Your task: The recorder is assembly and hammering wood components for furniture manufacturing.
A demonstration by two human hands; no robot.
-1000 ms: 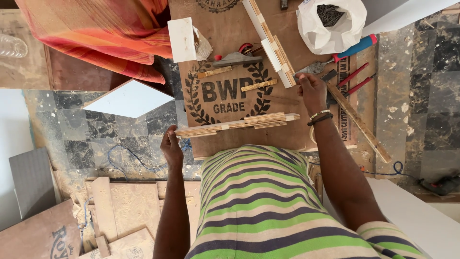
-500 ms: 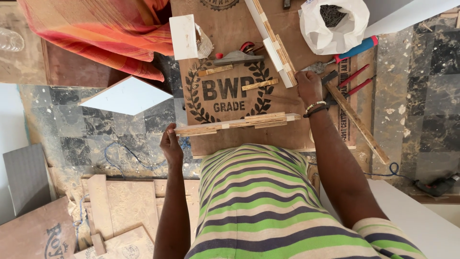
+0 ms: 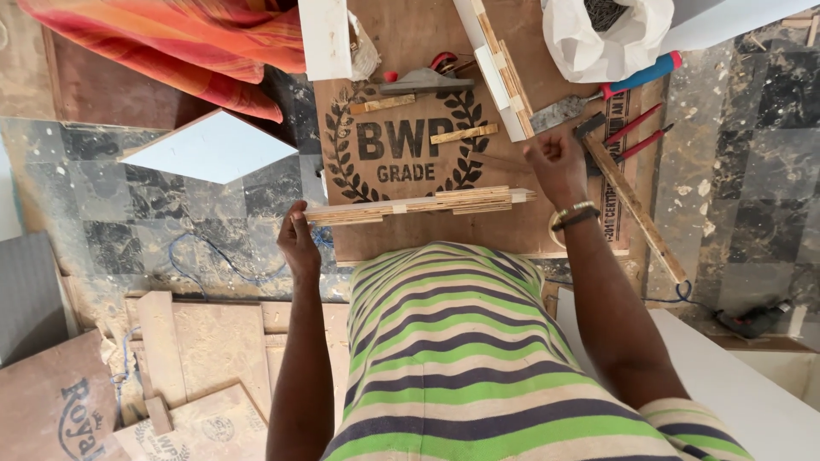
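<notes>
Our left hand [image 3: 299,243] pinches the end of the strip [image 3: 418,205]; right hand [image 3: 555,162], curled in a fist, grips the hammer [image 3: 632,205].

There are two hands: the left hand [image 3: 299,243] and the right hand [image 3: 555,162]. There is one hammer [image 3: 632,205], one white bag [image 3: 606,38], and one blue-handled trowel [image 3: 611,90]. Two small wood bits [image 3: 382,104] lie on one plywood board [image 3: 410,162].

A round black stamp [image 3: 401,149] with a leaf ring sits in the middle of the brown board [image 3: 410,43]. A white bag [image 3: 602,38] stands at the top right. More black stamps mark the brown boards at the bottom left [image 3: 73,410] and the board's right edge [image 3: 617,162]
</notes>
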